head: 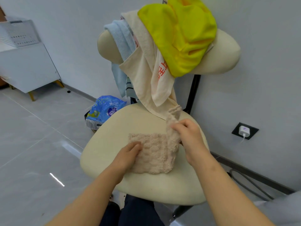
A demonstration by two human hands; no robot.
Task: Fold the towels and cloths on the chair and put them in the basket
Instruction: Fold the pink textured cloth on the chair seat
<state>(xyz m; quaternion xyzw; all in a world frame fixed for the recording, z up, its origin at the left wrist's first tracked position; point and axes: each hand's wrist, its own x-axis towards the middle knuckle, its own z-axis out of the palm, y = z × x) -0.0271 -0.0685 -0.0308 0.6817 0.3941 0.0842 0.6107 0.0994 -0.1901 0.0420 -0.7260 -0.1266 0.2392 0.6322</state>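
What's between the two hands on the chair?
In the head view, the fuzzy pinkish cloth lies between them: the left hand presses it flat, the right hand pinches its lifted end.

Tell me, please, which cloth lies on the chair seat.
The fuzzy pink cloth; the yellow cloth, cream towel and blue towel hang over the backrest.

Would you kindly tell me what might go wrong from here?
The right hand holds up an edge of the pink cloth beside the hanging cream towel; catching it could drag it and the yellow cloth down. The left hand presses one side only, so the fold may skew on the seat.
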